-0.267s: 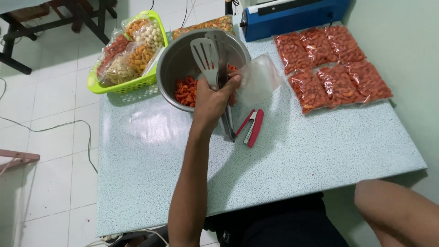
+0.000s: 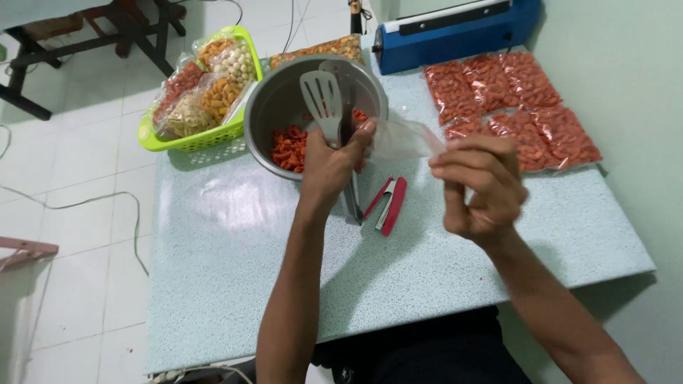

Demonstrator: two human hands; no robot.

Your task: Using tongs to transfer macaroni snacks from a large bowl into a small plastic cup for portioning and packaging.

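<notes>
Now — right hand has come in, pinching clear bag | left hand still grips spatula

My right hand has come into view; before, it was low at the right edge, off the bench, and now it is raised above it. Its fingers now pinch the right end of the clear plastic bag, which earlier lay loose beside the metal bowl. The bag is now stretched between both hands, and my left hand has moved a little nearer.
</notes>
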